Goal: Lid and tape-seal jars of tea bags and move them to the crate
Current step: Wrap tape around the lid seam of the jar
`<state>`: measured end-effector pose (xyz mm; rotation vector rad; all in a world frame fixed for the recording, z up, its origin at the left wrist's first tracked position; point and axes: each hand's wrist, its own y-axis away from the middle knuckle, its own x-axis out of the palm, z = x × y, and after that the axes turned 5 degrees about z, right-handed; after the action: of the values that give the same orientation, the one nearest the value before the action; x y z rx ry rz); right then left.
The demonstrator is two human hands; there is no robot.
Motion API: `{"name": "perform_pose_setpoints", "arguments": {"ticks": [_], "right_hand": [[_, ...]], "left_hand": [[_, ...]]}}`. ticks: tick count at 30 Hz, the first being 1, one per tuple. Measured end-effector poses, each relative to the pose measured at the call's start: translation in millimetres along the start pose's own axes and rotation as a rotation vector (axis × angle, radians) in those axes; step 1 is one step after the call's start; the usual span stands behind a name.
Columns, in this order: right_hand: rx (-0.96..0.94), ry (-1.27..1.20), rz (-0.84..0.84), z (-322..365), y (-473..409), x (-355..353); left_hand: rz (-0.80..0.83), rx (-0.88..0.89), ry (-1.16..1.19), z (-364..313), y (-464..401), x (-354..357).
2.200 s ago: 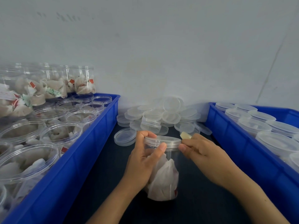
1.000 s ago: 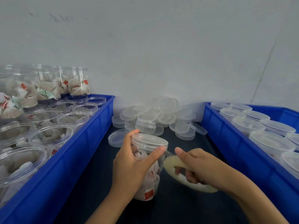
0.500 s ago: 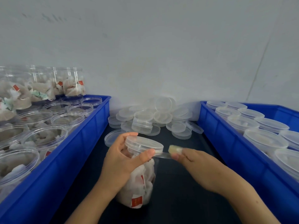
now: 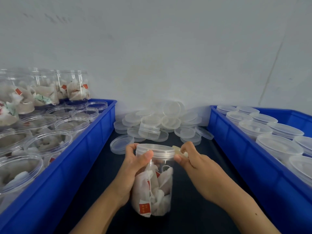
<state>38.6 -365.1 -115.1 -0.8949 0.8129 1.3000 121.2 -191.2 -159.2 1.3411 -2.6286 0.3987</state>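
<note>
Between the two blue crates, on the dark counter [image 4: 104,174], the jar [image 4: 152,188] stands upright again; half a second ago it was tilted left and the tape stretched out to the right. Now the right hand [image 4: 194,163] has closed in against the lid [image 4: 155,152], its fingers curled and pinching the tape roll [image 4: 179,152] just beside the lid's right edge. The left hand [image 4: 135,164] still grips the jar's neck, thumb pressed on the lid's skirt.

Hard to make out: the tape strip itself, clear against clear plastic; most of the roll is hidden inside the right fingers. Whether tape already circles the lid cannot be told.

The jar is clear plastic, capped with a translucent lid, packed with white tea bags [image 4: 162,186] bearing red tags.

Left crate [image 4: 81,162] holds open, filled jars; right crate [image 4: 244,149] holds lidded ones. A pile of loose lids [image 4: 160,122] lies against the wall [image 4: 152,48].
</note>
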Motion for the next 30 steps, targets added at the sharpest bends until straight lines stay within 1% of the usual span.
{"name": "perform_pose_setpoints", "arguments": {"ticks": [3, 6, 8, 10, 11, 12, 15, 17, 20, 22, 24, 26, 27, 28, 30], "right_hand": [[-0.038, -0.043, -0.023, -4.3, -1.3, 3.0], [-0.014, -0.099, -0.009, -2.8, 1.0, -0.1], [-0.017, -0.078, -0.051, -1.6, 1.2, 0.5], [-0.014, -0.058, -0.101, 5.6, 1.7, 3.6], [-0.010, -0.051, -0.127, 10.5, 2.5, 6.2], [-0.012, -0.038, -0.153, 15.1, 3.7, 9.2], [-0.032, 0.055, -0.212, 22.5, 5.9, 17.2], [-0.015, 0.107, -0.168, 23.9, 5.3, 19.2], [0.026, 0.020, -0.030, 27.2, 5.1, 17.0], [0.024, -0.222, -0.010, 23.9, 6.3, 12.9], [0.056, -0.478, 0.087, 19.0, 5.9, 9.4], [0.089, -0.614, 0.232, 15.0, 6.1, 5.6], [0.082, -0.627, 0.258, 13.0, 6.4, 4.0], [0.063, -0.619, 0.245, 11.1, 5.5, 2.4], [0.020, -0.518, 0.155, 5.1, 2.8, -1.0]], "left_hand": [[0.014, 0.008, -0.004, 0.7, -2.0, -0.1], [-0.048, 0.065, -0.083, -1.1, -2.2, 3.6], [-0.141, 0.121, -0.303, -0.8, -0.7, 10.6], [-0.317, 0.219, -0.560, 0.2, 5.1, 21.3], [-0.397, 0.248, -0.642, -0.6, 8.5, 27.9], [-0.436, 0.240, -0.689, -0.2, 10.5, 33.2], [-0.450, 0.093, -0.774, -2.6, 12.8, 43.5], [-0.494, 0.053, -0.787, -6.5, 10.2, 43.0], [-0.516, 0.034, -0.692, -10.0, 7.9, 40.1], [-0.512, 0.045, -0.636, -6.2, 6.0, 35.6], [-0.504, 0.071, -0.599, -4.8, 6.2, 32.2], [-0.490, 0.100, -0.571, -4.6, 6.1, 29.0], [-0.479, 0.112, -0.556, -4.7, 6.0, 27.6], [-0.466, 0.123, -0.535, -5.0, 5.9, 25.9], [-0.440, 0.145, -0.499, -6.4, 6.5, 23.1]]}}
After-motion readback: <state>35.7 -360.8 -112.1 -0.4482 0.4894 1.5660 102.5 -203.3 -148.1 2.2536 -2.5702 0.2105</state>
